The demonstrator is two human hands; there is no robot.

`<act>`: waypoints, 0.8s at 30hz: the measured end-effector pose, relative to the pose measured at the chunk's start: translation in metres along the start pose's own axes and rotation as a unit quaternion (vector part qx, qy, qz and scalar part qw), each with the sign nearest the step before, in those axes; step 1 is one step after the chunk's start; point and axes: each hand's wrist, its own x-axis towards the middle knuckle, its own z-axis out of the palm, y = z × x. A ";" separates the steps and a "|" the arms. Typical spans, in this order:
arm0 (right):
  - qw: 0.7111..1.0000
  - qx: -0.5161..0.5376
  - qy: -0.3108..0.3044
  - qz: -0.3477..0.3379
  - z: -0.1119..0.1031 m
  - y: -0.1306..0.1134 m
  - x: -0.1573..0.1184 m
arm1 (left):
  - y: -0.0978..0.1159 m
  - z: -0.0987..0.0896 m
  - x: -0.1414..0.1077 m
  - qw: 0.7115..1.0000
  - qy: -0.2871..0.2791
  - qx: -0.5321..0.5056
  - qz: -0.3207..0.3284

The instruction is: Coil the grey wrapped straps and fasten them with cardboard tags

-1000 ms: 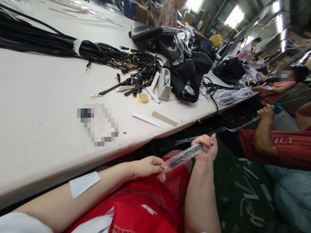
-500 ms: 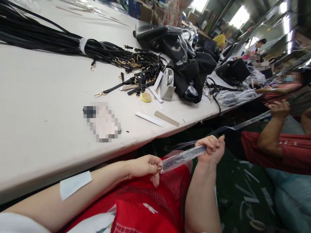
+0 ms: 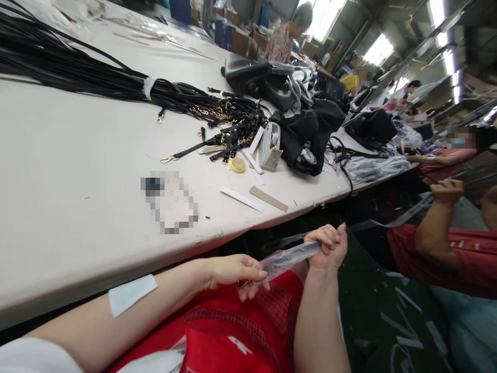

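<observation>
- Head view: left hand (image 3: 235,272) pinches one end of a clear plastic sleeve (image 3: 292,257), a metal clasp (image 3: 244,283) at its fingers.
- Right hand (image 3: 328,246) clamps the other end, beside the table (image 3: 97,233).
- Apparently, fitting sleeve and dark strap (image 3: 282,261) together; next calls for steady tension.

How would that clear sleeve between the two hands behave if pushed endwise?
The sleeve would probably buckle, as it looks thin and wrinkled. It may feel slippery, given its shine, and is likely light, being so narrow.
</observation>
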 end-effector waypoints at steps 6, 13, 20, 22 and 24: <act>0.943 -0.326 0.053 -0.039 -0.024 0.002 0.003 | 0.015 0.008 -0.011 0.999 -0.030 -0.001 0.037; 0.702 -0.706 0.093 0.031 -0.034 0.017 -0.004 | 0.036 0.006 -0.041 0.956 0.048 0.282 0.060; 0.584 -0.685 -0.338 0.273 0.016 0.063 -0.032 | 0.057 0.013 -0.057 0.916 0.039 0.395 0.055; 0.549 -0.692 -0.353 0.310 0.020 0.070 -0.036 | 0.057 0.007 -0.062 0.920 0.058 0.384 0.045; 0.513 -0.747 -0.349 0.240 0.021 0.074 -0.038 | 0.050 -0.002 -0.064 0.946 0.061 0.317 0.024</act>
